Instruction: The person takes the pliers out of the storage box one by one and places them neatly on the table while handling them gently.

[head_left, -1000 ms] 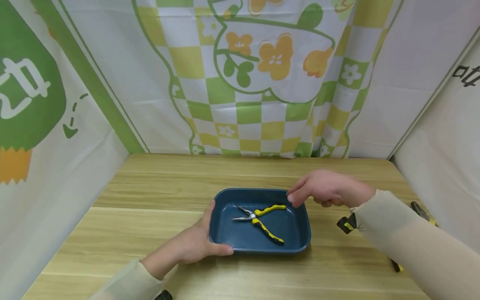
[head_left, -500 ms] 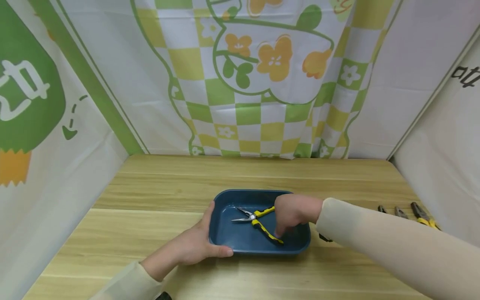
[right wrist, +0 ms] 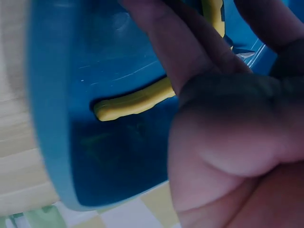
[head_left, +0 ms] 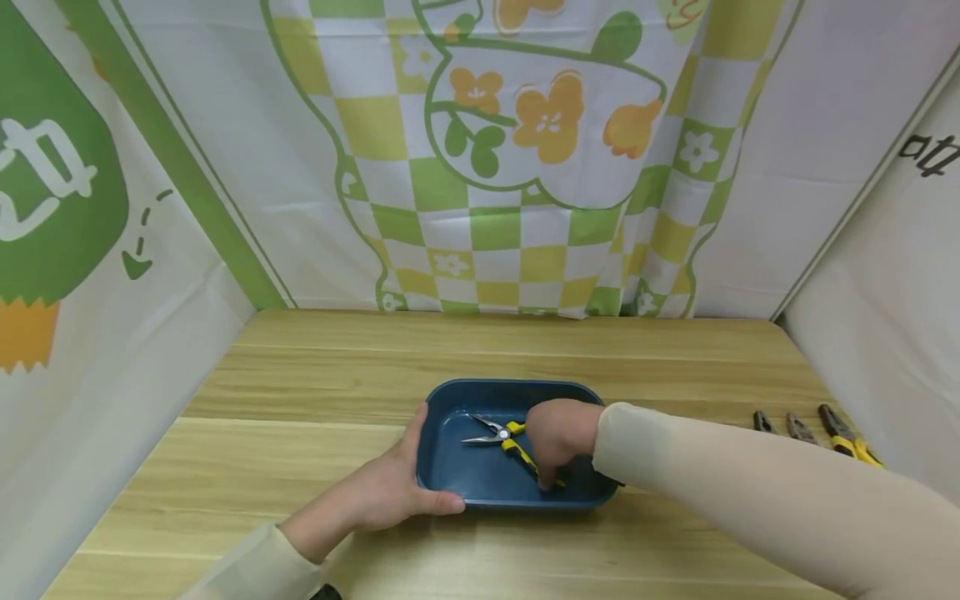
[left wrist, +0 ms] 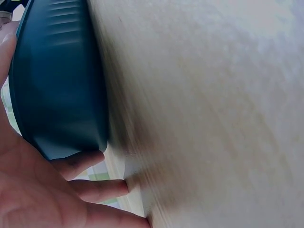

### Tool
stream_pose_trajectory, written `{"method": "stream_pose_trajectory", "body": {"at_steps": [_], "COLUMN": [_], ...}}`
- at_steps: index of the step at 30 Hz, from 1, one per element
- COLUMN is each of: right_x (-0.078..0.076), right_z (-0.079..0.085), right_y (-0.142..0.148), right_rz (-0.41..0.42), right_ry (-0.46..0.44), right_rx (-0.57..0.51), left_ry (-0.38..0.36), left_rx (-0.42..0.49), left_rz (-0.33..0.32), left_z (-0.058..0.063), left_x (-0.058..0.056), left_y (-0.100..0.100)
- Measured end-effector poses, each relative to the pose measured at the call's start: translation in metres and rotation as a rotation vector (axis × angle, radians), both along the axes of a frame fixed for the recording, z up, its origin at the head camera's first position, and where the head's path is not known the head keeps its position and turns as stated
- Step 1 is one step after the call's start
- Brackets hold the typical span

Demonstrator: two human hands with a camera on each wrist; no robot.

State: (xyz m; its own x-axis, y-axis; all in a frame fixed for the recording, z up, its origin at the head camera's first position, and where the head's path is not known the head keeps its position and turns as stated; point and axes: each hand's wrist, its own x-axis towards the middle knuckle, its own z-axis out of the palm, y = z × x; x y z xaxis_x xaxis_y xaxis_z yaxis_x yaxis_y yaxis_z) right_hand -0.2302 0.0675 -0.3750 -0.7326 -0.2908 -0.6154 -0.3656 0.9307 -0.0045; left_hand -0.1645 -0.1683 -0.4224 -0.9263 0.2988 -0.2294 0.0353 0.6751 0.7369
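Needle-nose pliers (head_left: 504, 435) with yellow and black handles lie spread apart in a blue tray (head_left: 480, 503). My left hand (head_left: 393, 479) rests against the tray's left end, its thumb along the near rim. In the left wrist view its fingers (left wrist: 99, 190) are straight and splayed beside the tray wall (left wrist: 61, 90). Inside the tray, my right hand (head_left: 562, 433) reaches down over the handles and partly hides them. From the right wrist, one yellow handle (right wrist: 135, 100) shows beside the fingers (right wrist: 178, 52), which look fairly straight; their tips are cut off.
More pliers (head_left: 843, 429) lie on the wooden table (head_left: 300, 375) at the right, partly covered by my right sleeve (head_left: 750, 475). A patterned curtain (head_left: 525, 250) hangs behind the table's far edge.
My right hand has moved left and down from the tray's far right corner, over the handles. The pliers and my left hand stay in place.
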Motion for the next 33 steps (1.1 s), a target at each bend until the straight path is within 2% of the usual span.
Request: {"method": "stream_pose_trajectory", "body": {"at_steps": [4, 11, 17, 21, 28, 33], "right_x": [0.000, 0.005, 0.005, 0.005, 0.002, 0.001], "right_z": [-0.003, -0.003, -0.002, 0.002, 0.016, 0.028], "right_y": [-0.006, -0.010, -0.014, -0.014, -0.012, -0.011], "right_rz": [0.023, -0.025, 0.028, 0.077, 0.080, 0.064], "right_ry": [-0.018, -0.023, -0.012, -0.007, -0.008, 0.042], "right_rx": [0.050, 0.053, 0.092, 0.092, 0.081, 0.060], "left_ry": [0.000, -0.001, -0.010, -0.012, -0.017, -0.021], "left_rx": [0.004, 0.004, 0.004, 0.002, -0.016, -0.019], "left_rz": [-0.003, -0.007, -0.005, -0.007, -0.010, -0.011], "left_z": [0.001, 0.002, 0.003, 0.003, 0.002, 0.002], "left_x": [0.000, 0.001, 0.001, 0.000, -0.001, -0.001], "left_y": [0.000, 0.000, 0.000, 0.000, 0.001, 0.000]}}
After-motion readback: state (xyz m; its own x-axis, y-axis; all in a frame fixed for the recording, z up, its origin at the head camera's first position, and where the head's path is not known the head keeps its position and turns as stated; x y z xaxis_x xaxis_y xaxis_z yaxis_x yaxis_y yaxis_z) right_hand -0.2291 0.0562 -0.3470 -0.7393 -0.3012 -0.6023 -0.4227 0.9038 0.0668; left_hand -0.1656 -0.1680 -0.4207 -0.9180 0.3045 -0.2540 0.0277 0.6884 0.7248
